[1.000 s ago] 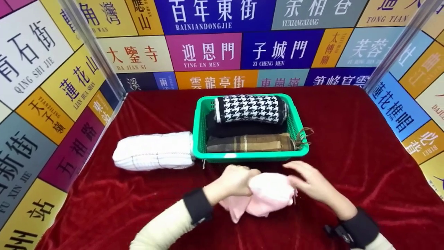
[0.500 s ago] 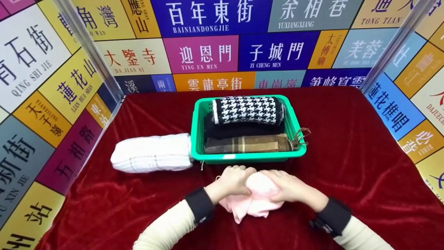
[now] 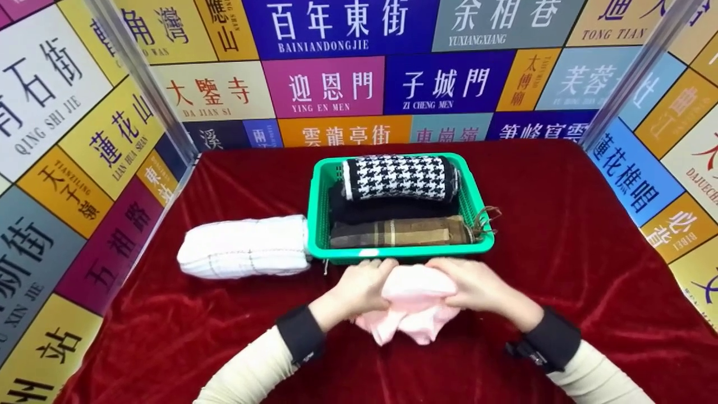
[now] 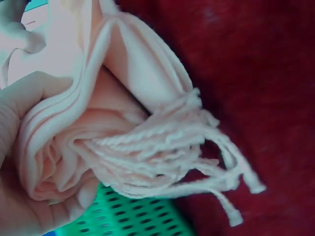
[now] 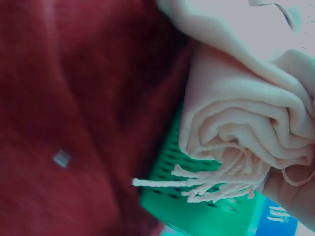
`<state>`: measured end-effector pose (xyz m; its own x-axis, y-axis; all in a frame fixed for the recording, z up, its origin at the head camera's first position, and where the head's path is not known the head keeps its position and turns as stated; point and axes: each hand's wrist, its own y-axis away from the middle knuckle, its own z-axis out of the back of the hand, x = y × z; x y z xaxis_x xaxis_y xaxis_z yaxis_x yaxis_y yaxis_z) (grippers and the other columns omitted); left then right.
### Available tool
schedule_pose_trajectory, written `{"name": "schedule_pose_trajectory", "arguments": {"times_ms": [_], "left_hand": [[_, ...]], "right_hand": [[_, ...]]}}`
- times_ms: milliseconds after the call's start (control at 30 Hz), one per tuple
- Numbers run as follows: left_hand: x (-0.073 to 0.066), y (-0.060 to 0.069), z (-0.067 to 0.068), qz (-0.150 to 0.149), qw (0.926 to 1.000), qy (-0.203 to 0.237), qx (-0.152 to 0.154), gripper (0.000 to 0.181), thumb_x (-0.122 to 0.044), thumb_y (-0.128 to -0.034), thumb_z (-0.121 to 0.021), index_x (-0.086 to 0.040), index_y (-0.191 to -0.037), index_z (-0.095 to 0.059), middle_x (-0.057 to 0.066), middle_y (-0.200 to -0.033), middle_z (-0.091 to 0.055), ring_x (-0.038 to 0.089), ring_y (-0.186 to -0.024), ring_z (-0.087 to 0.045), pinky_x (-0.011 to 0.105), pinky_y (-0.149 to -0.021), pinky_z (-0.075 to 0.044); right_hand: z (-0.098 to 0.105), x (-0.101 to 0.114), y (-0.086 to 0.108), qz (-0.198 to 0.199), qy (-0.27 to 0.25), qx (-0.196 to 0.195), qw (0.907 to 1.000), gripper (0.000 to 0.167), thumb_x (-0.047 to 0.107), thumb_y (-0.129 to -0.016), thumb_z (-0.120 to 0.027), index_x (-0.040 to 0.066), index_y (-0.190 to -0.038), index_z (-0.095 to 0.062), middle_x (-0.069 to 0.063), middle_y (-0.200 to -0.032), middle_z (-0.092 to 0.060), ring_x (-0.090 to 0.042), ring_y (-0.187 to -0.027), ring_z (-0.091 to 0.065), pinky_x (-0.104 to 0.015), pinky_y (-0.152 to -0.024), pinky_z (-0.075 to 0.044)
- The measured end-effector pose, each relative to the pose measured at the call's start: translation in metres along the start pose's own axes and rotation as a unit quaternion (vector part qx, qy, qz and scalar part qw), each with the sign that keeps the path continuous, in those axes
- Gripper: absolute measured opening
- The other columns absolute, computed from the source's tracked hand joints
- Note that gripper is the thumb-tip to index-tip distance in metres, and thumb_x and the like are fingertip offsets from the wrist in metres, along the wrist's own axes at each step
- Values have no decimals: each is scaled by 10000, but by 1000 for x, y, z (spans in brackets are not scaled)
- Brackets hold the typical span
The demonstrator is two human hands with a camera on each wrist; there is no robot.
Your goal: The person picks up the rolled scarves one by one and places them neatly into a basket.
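Between both hands is a pink fringed scarf [image 3: 418,286], partly rolled, with loose folds hanging toward the person. The left hand [image 3: 362,286] grips its left end; in the left wrist view the thumb lies over the roll [image 4: 54,162] and fingers curl beneath, with twisted tassels [image 4: 162,152] spilling out. At the right end, the right hand [image 3: 477,286] grips the roll too; the right wrist view shows the spiral layers [image 5: 246,113] and fringe, with most of that hand out of frame. Just beyond the scarf stands a green plastic basket [image 3: 317,207].
Inside the basket lie a rolled black-and-white houndstooth scarf [image 3: 401,177], a brown plaid roll [image 3: 415,231] and dark cloth [image 3: 381,207]. A white checked roll [image 3: 244,247] lies against the basket's left side. Dark red velvet [image 3: 549,224] covers the table; printed panels [image 3: 336,84] stand behind.
The right hand has come in from the right and taken hold of the pink scarf. Both hands have since spread it slightly and shifted it a little toward the basket.
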<state>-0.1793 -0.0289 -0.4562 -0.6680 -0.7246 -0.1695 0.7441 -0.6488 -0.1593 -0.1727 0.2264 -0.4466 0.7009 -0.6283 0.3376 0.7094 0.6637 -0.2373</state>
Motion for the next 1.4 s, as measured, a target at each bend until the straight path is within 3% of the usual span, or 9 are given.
{"name": "schedule_pose_trajectory", "arguments": {"times_ms": [267, 400, 633, 767, 967, 1100, 1200, 1333, 1400], "left_hand": [[-8, -6, 32, -316, 9879, -532, -1425, 686, -345, -596, -760, -146, -1194, -488, 30, -945, -600, 217, -804, -547, 322, -634, -477], [-9, 2, 26, -550, 9838, -490, -1634, 690, -340, -588, -762, -133, -1190, -496, 29, -946, -595, 210, -810, -551, 324, -637, -471], [-8, 26, 5, -366, 9958, 792, -273, 706, -319, -577, -773, -158, -1202, -486, 25, -969, -628, 199, -826, -588, 312, -658, -494], [-4, 33, -1, 424, 9758, 2042, 660, 695, -299, -595, -800, -182, -1209, -495, 27, -996, -652, 187, -847, -601, 304, -704, -485], [3, 36, -12, 1087, 9434, 2907, 1167, 686, -290, -614, -809, -152, -1222, -521, 42, -1055, -641, 164, -890, -585, 274, -772, -460], [0, 38, -15, 466, 9781, 1762, 1003, 713, -378, -626, -778, -146, -1247, -515, 57, -1114, -593, 210, -978, -548, 329, -826, -446], [-7, 40, -20, -414, 9978, 307, 427, 815, -508, -586, -757, -140, -1263, -491, 78, -1125, -539, 234, -1015, -503, 378, -854, -424], [-15, 45, -27, -905, 9932, -728, -12, 956, -620, -524, -736, -129, -1289, -440, 104, -1158, -495, 256, -1020, -486, 402, -851, -417], [-16, 46, -30, -813, 9925, -903, 154, 989, -618, -525, -735, -137, -1323, -403, 119, -1199, -471, 272, -1044, -476, 409, -840, -423]], "right_hand": [[34, 7, -4, 1005, 866, -1588, 9784, 584, 119, -541, -693, 58, -1113, -595, -68, -999, -633, -223, -904, -596, -387, -746, -480], [30, 10, 1, 1330, 832, -1652, 9737, 586, 117, -533, -688, 37, -1106, -597, -78, -1004, -632, -236, -902, -593, -397, -747, -479], [-4, 8, 23, 828, -444, -527, 9942, 594, 131, -602, -716, 69, -1172, -564, -17, -1040, -628, -147, -880, -589, -338, -732, -499], [-19, 5, 31, 51, -1462, 115, 9892, 573, 159, -669, -726, 81, -1201, -528, -9, -1048, -632, -94, -860, -583, -287, -723, -492], [-29, 0, 36, -1104, -3115, 897, 9395, 556, 223, -794, -694, 21, -1259, -467, -114, -1127, -597, -70, -946, -558, -232, -779, -463], [-34, -8, 34, -1752, -4022, 1095, 8919, 486, 184, -880, -595, 11, -1306, -440, -169, -1245, -515, -71, -1061, -506, -211, -872, -409], [-42, -13, 32, -1734, -3607, 994, 9110, 415, 208, -921, -527, 48, -1301, -477, -143, -1276, -513, -140, -1130, -479, -254, -919, -392], [-47, -4, 29, -1181, -1864, 350, 9747, 317, 177, -911, -539, 79, -1210, -576, -134, -1182, -567, -269, -1106, -499, -415, -914, -409], [-49, 3, 28, -993, -1108, -98, 9888, 279, 173, -903, -552, 82, -1160, -612, -125, -1139, -580, -297, -1073, -518, -468, -889, -420]]}}
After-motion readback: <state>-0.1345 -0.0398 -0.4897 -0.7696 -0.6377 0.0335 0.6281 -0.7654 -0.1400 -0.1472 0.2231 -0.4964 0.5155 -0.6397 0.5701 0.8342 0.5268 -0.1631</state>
